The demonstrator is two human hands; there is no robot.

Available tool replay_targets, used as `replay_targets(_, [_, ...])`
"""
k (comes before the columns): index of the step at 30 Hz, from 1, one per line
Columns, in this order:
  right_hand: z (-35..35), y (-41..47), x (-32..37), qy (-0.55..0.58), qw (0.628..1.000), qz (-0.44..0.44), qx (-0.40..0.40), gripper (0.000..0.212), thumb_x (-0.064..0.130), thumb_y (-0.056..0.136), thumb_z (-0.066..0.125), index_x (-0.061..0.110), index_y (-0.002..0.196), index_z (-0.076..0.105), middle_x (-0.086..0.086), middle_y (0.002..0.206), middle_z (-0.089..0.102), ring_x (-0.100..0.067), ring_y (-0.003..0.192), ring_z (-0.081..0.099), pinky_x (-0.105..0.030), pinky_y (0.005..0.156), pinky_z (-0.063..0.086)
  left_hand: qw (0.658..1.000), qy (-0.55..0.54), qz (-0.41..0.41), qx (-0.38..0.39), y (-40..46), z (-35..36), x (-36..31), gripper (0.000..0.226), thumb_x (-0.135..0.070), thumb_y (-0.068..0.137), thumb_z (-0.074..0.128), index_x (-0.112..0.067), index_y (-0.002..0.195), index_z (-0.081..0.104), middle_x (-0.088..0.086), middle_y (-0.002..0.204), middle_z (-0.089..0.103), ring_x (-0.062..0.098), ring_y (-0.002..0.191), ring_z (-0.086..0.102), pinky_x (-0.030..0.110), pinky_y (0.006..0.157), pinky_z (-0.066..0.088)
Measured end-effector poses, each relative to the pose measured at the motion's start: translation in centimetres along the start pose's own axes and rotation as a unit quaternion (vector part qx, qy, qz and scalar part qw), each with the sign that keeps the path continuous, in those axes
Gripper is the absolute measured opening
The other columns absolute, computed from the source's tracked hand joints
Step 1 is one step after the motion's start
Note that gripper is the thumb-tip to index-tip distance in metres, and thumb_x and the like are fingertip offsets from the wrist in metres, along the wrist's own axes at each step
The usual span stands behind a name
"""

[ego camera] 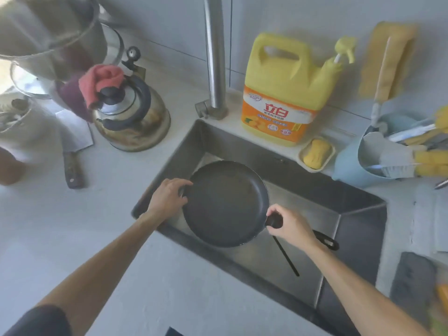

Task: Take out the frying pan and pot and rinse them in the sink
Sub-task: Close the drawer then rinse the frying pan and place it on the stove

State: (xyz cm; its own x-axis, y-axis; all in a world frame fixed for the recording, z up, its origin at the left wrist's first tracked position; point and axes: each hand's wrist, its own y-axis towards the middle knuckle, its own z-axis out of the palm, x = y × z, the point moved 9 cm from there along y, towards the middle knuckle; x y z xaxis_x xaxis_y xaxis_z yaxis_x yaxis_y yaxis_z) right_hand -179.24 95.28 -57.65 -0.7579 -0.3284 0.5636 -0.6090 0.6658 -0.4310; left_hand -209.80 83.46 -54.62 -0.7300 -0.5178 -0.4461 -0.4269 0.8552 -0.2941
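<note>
A black frying pan [225, 202] hangs level over the steel sink [363, 214], inside facing up. My right hand [289, 225] is closed around its black handle, whose end sticks out behind my wrist. My left hand [168, 198] grips the pan's left rim. A large steel pot [51, 37] stands at the far left on the counter, blurred and partly cut off by the frame. The tall faucet [215, 57] rises behind the sink; no water is running.
A kettle [132, 117] with a pink cloth and a cleaver [72, 151] lie left of the sink. A yellow detergent jug [283, 93], a soap dish [316, 154] and a blue utensil holder [363, 161] stand behind it. A dark mat [412, 284] lies right.
</note>
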Motion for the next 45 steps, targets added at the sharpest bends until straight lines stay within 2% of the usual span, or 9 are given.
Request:
replay_targets(5, [4.0, 4.2, -4.0, -0.014, 0.999, 0.016, 0.027, 0.028, 0.038, 0.07, 0.067, 0.045, 0.088, 0.046, 0.025, 0.091, 0.064, -0.003, 0.082, 0.059, -0.022, 0.068, 0.039, 0.995, 0.078, 0.015, 0.061, 3.9, 5.7, 2.7, 0.045, -0.021, 0.08, 0.067, -0.025, 0.124, 0.057, -0.001, 0.126, 0.059, 0.022, 0.12, 0.048, 0.036, 0.095, 0.043])
replay_targets(16, [7.8, 8.1, -5.9, -0.033, 0.999, 0.021, 0.034, 0.031, 0.03, 0.078, 0.067, 0.034, 0.1, 0.046, 0.018, 0.101, 0.061, -0.015, 0.087, 0.06, -0.028, 0.066, 0.036, 0.985, 0.158, -0.007, 0.064, 7.6, 10.4, 4.5, 0.047, -0.011, 0.082, 0.064, -0.019, 0.127, 0.054, 0.004, 0.127, 0.06, 0.024, 0.114, 0.053, 0.036, 0.096, 0.041])
replay_targets(21, [8.8, 8.6, -6.6, -0.041, 0.998, 0.033, 0.045, 0.032, 0.029, 0.077, 0.067, 0.034, 0.099, 0.045, 0.019, 0.092, 0.057, -0.014, 0.077, 0.055, -0.028, 0.064, 0.034, 0.985, 0.156, -0.007, 0.074, 7.8, 12.0, 5.2, 0.046, -0.011, 0.082, 0.063, -0.02, 0.127, 0.054, 0.0, 0.131, 0.058, 0.021, 0.118, 0.052, 0.035, 0.098, 0.039])
replay_targets(26, [8.8, 8.9, -6.6, -0.043, 0.997, 0.04, 0.043, 0.034, 0.026, 0.079, 0.066, 0.033, 0.104, 0.044, 0.016, 0.109, 0.061, -0.016, 0.089, 0.059, -0.029, 0.068, 0.037, 0.987, 0.128, -0.014, 0.099, 7.9, 11.4, 4.9, 0.047, -0.024, 0.086, 0.061, -0.024, 0.131, 0.049, -0.002, 0.135, 0.054, 0.021, 0.119, 0.051, 0.034, 0.097, 0.038])
replay_targets(28, [8.8, 8.8, -6.5, -0.05, 0.996, 0.039, 0.054, 0.034, 0.026, 0.08, 0.066, 0.033, 0.105, 0.044, 0.015, 0.113, 0.061, -0.016, 0.092, 0.06, -0.028, 0.069, 0.038, 0.998, 0.059, 0.002, 0.031, 8.3, 8.0, 2.9, 0.045, -0.041, 0.086, 0.059, -0.03, 0.129, 0.047, -0.005, 0.13, 0.058, 0.017, 0.113, 0.057, 0.034, 0.093, 0.045])
replay_targets(30, [8.7, 8.7, -6.4, -0.054, 0.996, 0.037, 0.058, 0.034, 0.026, 0.08, 0.066, 0.033, 0.105, 0.044, 0.014, 0.114, 0.061, -0.016, 0.093, 0.06, -0.028, 0.07, 0.039, 0.992, -0.052, 0.026, -0.108, 8.8, 2.0, 0.0, 0.045, -0.053, 0.083, 0.056, -0.04, 0.124, 0.044, -0.016, 0.112, 0.063, 0.003, 0.095, 0.061, 0.029, 0.08, 0.052])
replay_targets(34, [8.7, 8.7, -6.2, -0.053, 0.996, 0.044, 0.058, 0.034, 0.026, 0.081, 0.067, 0.033, 0.103, 0.043, 0.016, 0.11, 0.062, -0.013, 0.089, 0.06, -0.03, 0.071, 0.042, 0.948, -0.072, 0.096, -0.295, 10.0, -8.3, -5.7, 0.051, -0.062, 0.079, 0.053, -0.044, 0.125, 0.039, -0.021, 0.085, 0.059, -0.001, 0.066, 0.053, 0.009, 0.056, 0.039])
replay_targets(40, [9.0, 8.7, -6.7, -0.06, 0.996, 0.048, 0.055, 0.034, 0.025, 0.082, 0.065, 0.035, 0.102, 0.039, 0.013, 0.101, 0.063, -0.013, 0.082, 0.06, -0.03, 0.066, 0.043, 0.95, 0.007, 0.087, -0.301, 13.5, -10.9, -8.5, 0.025, -0.046, 0.087, 0.048, -0.028, 0.089, 0.067, -0.008, 0.081, 0.065, 0.012, 0.073, 0.06, 0.031, 0.064, 0.05])
replay_targets(45, [9.0, 8.7, -6.6, -0.06, 0.996, 0.05, 0.053, 0.034, 0.024, 0.082, 0.065, 0.032, 0.105, 0.042, 0.012, 0.105, 0.062, -0.016, 0.085, 0.059, -0.033, 0.072, 0.045, 0.947, -0.075, 0.05, -0.308, 13.8, -10.1, -6.9, 0.021, -0.04, 0.086, 0.045, -0.033, 0.09, 0.065, -0.008, 0.082, 0.062, 0.014, 0.076, 0.058, 0.03, 0.065, 0.043])
